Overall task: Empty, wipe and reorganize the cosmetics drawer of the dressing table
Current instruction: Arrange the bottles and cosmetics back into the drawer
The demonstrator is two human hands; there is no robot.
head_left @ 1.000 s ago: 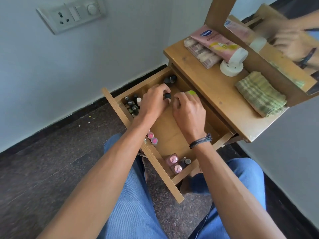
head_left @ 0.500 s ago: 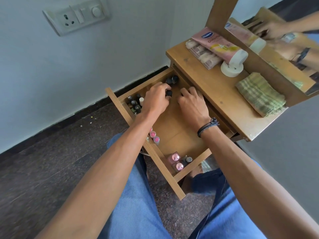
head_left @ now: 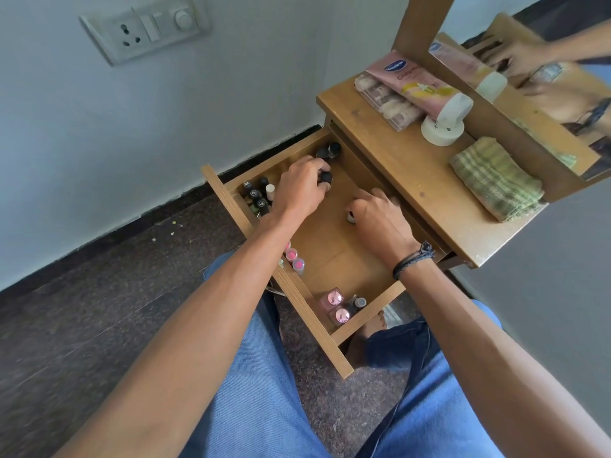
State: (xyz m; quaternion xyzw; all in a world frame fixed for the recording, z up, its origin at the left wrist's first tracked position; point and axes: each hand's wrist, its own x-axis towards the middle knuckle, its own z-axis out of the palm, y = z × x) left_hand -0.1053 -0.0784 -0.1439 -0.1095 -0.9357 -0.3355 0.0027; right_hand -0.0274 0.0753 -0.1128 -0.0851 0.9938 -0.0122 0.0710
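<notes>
Drawer [head_left: 334,256] is pulled out of the bench [head_left: 413,166] toward the person's left, with its front panel running from the wall to the knees. Left hand [head_left: 299,190] grips a black-capped bottle [head_left: 325,177] near the far corner, upright, cap up. Right hand [head_left: 380,216] is curled over a small bottle [head_left: 351,218] mid-drawer, also standing. Pink bottles [head_left: 335,297] sit upright in the near corner.
</notes>
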